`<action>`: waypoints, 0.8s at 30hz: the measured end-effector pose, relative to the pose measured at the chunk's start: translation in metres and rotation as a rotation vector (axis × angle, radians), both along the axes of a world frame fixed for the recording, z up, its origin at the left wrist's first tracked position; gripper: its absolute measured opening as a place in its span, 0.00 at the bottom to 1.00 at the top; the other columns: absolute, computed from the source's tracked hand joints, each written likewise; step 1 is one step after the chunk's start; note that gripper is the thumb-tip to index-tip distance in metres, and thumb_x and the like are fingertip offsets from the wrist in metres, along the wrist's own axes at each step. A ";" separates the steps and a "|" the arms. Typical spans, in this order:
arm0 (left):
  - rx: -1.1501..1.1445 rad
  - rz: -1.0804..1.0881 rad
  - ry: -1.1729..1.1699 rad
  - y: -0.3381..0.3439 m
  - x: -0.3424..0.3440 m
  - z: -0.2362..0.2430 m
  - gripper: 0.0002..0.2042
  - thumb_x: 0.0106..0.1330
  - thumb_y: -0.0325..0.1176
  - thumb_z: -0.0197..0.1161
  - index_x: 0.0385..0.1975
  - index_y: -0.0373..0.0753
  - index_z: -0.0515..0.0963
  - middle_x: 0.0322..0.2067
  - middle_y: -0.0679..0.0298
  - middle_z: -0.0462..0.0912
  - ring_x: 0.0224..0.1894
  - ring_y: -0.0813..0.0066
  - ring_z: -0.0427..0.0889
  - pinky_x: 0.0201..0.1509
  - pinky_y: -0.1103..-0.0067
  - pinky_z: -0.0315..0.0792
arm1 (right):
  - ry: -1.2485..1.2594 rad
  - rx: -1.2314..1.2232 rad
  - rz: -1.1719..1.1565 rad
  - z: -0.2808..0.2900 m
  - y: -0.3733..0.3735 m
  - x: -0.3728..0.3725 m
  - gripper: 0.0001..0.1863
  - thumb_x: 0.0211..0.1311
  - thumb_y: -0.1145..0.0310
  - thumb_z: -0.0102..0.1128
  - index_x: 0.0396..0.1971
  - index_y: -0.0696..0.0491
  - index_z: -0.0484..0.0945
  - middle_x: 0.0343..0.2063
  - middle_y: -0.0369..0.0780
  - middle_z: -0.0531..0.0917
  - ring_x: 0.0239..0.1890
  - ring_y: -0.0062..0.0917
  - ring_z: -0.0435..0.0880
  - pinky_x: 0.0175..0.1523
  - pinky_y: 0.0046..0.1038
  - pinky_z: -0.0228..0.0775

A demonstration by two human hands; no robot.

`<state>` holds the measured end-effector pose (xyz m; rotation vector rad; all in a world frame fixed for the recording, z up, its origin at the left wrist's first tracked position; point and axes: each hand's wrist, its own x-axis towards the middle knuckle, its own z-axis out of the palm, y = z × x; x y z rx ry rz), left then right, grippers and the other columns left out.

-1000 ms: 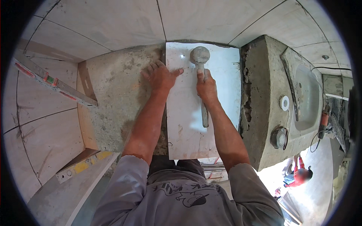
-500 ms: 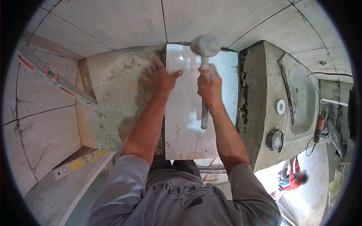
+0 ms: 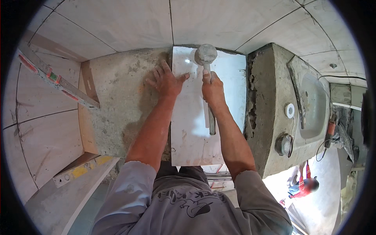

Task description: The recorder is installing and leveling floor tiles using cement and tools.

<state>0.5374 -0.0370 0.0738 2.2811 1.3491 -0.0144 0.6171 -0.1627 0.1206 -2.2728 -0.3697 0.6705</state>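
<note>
A large pale tile (image 3: 188, 133) lies flat in front of me, its far end close to the tiled wall. My right hand (image 3: 213, 91) grips the handle of a mallet (image 3: 206, 53) with a dusty grey head. That head is over the far part of the tile; whether it touches the surface I cannot tell. My left hand (image 3: 167, 80) rests with fingers spread across the tile's left edge, thumb on the tile and fingertips over the rough concrete surface (image 3: 113, 86).
A spirit level (image 3: 58, 80) leans at the left wall; a yellow-marked one (image 3: 82, 170) lies nearer. On the right, a concrete ledge (image 3: 262, 109) carries a white tape roll (image 3: 290, 111), a round tape measure (image 3: 283, 145) and a basin (image 3: 313, 109). A person in red (image 3: 303, 186) is lower right.
The mallet in my right hand has come down and slightly left, nearer the tile. My left hand has stayed in place.
</note>
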 end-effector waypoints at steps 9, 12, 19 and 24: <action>0.014 0.019 0.001 0.002 -0.006 0.000 0.55 0.50 0.62 0.69 0.71 0.39 0.48 0.69 0.42 0.53 0.74 0.50 0.47 0.67 0.37 0.34 | -0.171 0.426 0.001 0.070 0.002 -0.019 0.21 0.75 0.53 0.41 0.34 0.59 0.69 0.17 0.53 0.75 0.21 0.52 0.75 0.29 0.44 0.66; -0.020 -0.008 -0.016 -0.005 0.005 0.005 0.55 0.49 0.63 0.69 0.71 0.39 0.47 0.69 0.43 0.53 0.74 0.50 0.47 0.67 0.37 0.35 | -0.323 -0.017 0.094 -0.005 0.000 0.003 0.22 0.73 0.54 0.39 0.38 0.61 0.72 0.28 0.60 0.80 0.34 0.58 0.80 0.41 0.52 0.70; -0.002 0.033 0.016 0.000 -0.002 0.002 0.55 0.49 0.63 0.69 0.72 0.40 0.47 0.70 0.44 0.51 0.74 0.51 0.47 0.66 0.36 0.36 | -0.033 -0.085 0.026 0.008 0.009 0.004 0.27 0.73 0.50 0.38 0.39 0.62 0.74 0.32 0.62 0.81 0.40 0.59 0.80 0.47 0.51 0.71; -0.047 0.019 0.041 -0.004 0.000 0.005 0.55 0.50 0.62 0.69 0.72 0.42 0.46 0.70 0.45 0.51 0.74 0.52 0.47 0.67 0.36 0.35 | -0.033 -0.083 -0.005 0.014 -0.015 -0.011 0.27 0.74 0.50 0.37 0.39 0.61 0.74 0.31 0.63 0.80 0.39 0.59 0.80 0.45 0.52 0.70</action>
